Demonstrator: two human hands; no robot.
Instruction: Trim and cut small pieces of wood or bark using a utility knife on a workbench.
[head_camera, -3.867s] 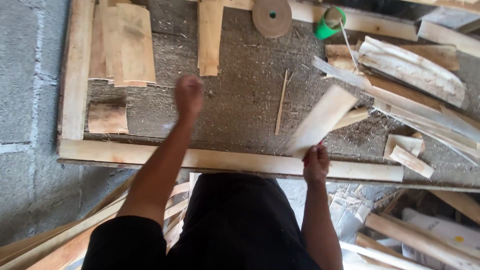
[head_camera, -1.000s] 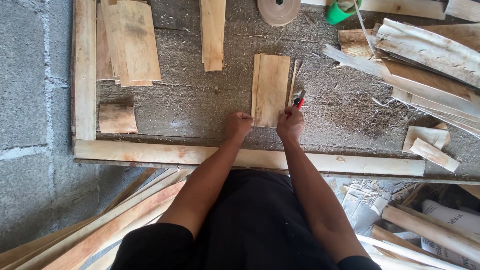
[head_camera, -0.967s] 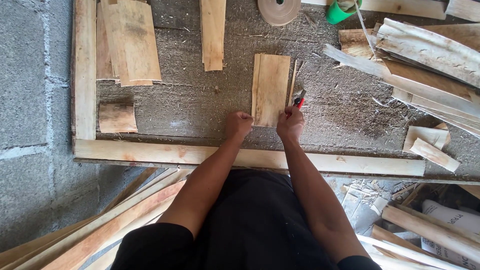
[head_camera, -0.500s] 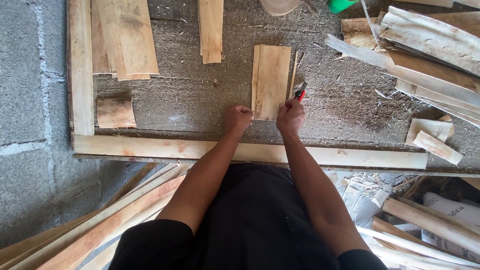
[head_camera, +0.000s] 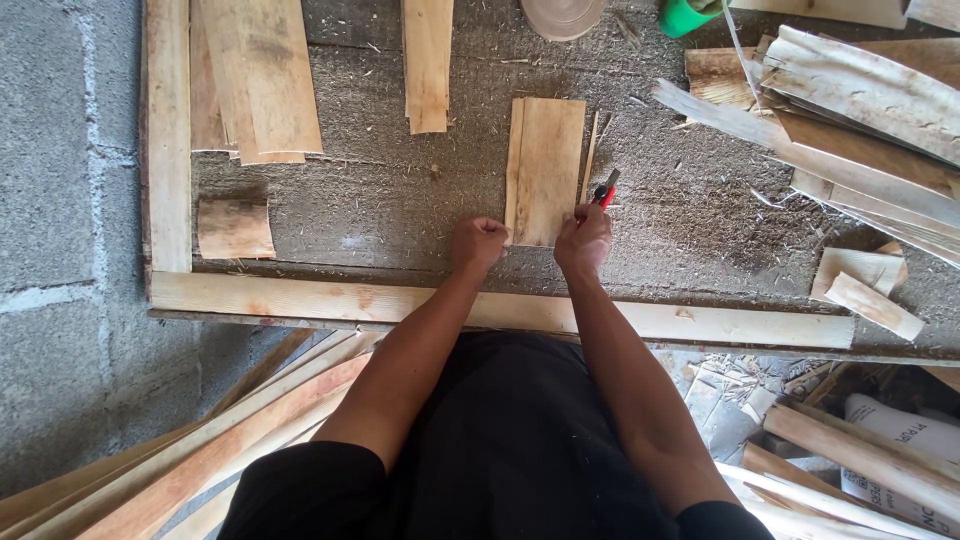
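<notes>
while left hand (head_camera: 478, 243) steadies plank (head_camera: 547, 170) (flat)

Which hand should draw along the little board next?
Probably the right hand: it already grips the red tool at the board's right edge. The left hand is at the board's bottom-left corner, seemingly steadying it.

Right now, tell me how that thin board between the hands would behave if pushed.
The thin board lies flat on the gritty bench, so it would probably slide, not roll. It looks thin, so likely light and slightly bendy. The left hand presses its near corner, probably steadying it.
</notes>
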